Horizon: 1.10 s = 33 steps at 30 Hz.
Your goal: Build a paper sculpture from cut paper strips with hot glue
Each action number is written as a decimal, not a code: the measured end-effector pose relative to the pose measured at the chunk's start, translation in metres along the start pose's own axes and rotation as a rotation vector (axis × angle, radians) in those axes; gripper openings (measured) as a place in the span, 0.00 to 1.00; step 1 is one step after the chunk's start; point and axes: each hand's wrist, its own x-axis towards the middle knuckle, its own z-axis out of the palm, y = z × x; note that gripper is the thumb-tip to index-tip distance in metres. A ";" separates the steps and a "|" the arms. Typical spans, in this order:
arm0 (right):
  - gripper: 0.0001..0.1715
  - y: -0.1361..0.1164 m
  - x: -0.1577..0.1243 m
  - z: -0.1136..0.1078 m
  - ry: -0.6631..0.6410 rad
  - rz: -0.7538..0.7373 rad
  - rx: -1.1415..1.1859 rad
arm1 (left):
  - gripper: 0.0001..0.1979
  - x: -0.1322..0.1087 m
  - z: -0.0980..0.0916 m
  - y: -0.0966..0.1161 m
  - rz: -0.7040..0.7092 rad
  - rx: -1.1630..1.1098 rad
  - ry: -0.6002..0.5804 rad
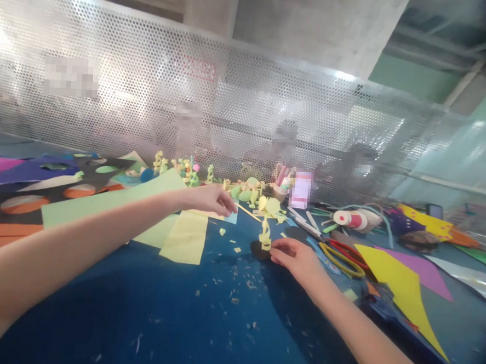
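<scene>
My right hand (pixel 298 258) pinches at the lower edge of a small yellow paper figure (pixel 265 233) with looped strips. The figure stands upright on a dark round base (pixel 259 250); whether my fingertips grip the figure or its base is hard to make out. My left hand (pixel 215 200) hangs in the air to the left, its fingers loosely bent and holding nothing visible. Below it are pale yellow paper (pixel 185 238) and a light green sheet (pixel 114 201). Yellow-green paper pieces (pixel 252 193) lie heaped beyond both hands.
Scissors with red and yellow handles (pixel 343 258) lie right of my right hand, near a yellow sheet (pixel 397 285) and a thread spool (pixel 350 219). A phone (pixel 301 189) leans at the back before a perforated metal screen (pixel 150 83). Scraps litter the blue table (pixel 169 315).
</scene>
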 end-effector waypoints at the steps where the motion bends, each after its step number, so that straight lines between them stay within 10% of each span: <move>1: 0.07 -0.001 -0.001 0.000 0.001 -0.019 -0.093 | 0.14 -0.003 0.000 -0.003 0.011 0.047 -0.065; 7: 0.07 -0.009 -0.004 0.000 0.045 -0.057 -0.371 | 0.13 -0.012 0.017 -0.017 0.055 0.142 -0.101; 22: 0.04 -0.016 -0.011 -0.002 0.384 -0.321 0.131 | 0.11 -0.020 0.045 0.003 0.039 -0.264 -0.018; 29: 0.09 -0.039 -0.047 0.019 -0.028 -0.690 -0.261 | 0.10 -0.031 0.062 0.031 0.074 -0.410 -0.065; 33: 0.11 -0.036 -0.045 0.024 -0.028 -0.717 -0.302 | 0.13 -0.028 0.068 0.035 0.105 -0.510 -0.074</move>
